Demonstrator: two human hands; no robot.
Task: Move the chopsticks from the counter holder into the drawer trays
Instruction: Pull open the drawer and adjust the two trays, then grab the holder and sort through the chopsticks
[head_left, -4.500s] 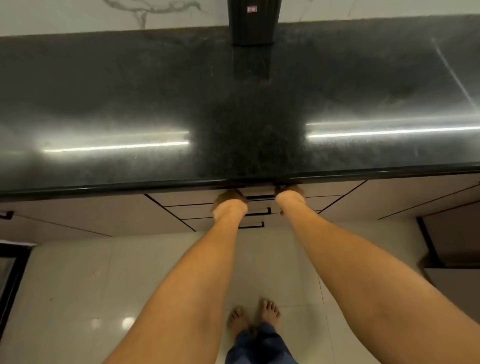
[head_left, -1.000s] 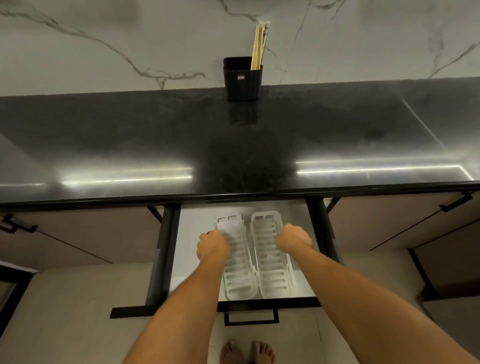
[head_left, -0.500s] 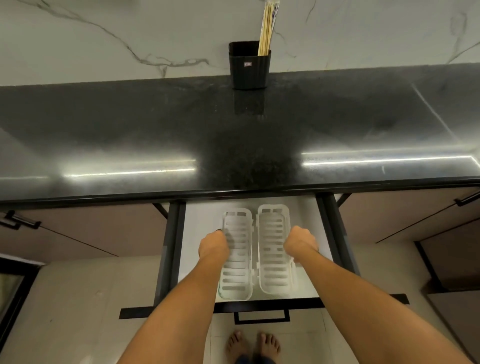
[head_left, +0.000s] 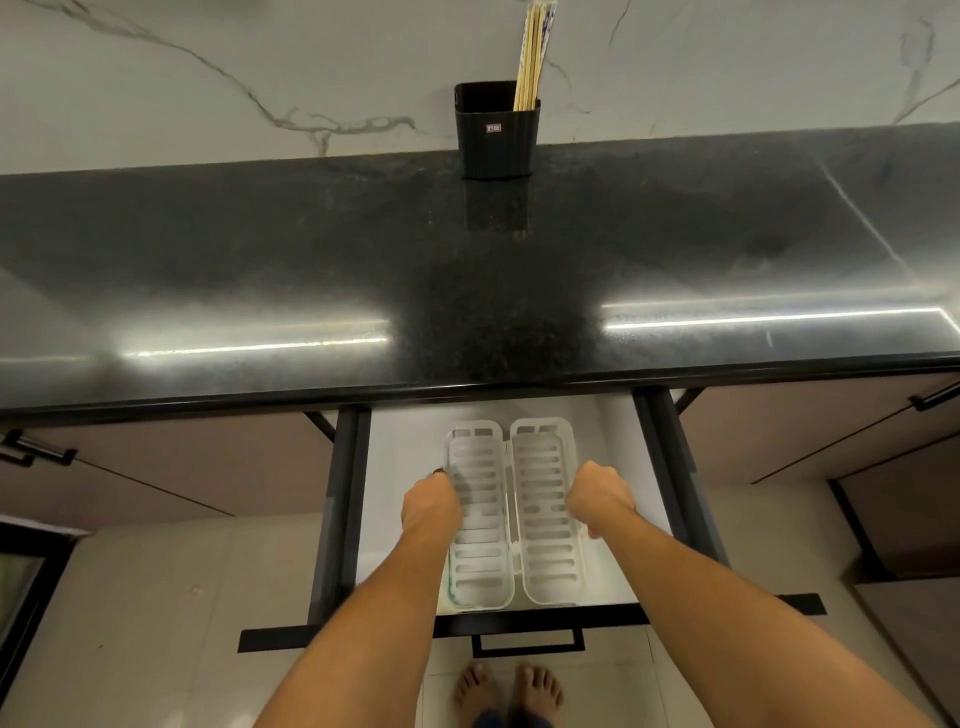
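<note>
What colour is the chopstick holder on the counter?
Black holder with a small label; the head view shows it best.

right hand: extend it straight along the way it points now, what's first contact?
The right hand points up and to the left, so it would first meet the right-hand white slotted plastic tray in the open drawer. It sits at that tray's right rim and may already touch it; depth is unclear.

left hand (head_left: 431, 506): fingers curled, back up | right hand (head_left: 600, 496): likewise | 2 forearms extended forward
</note>
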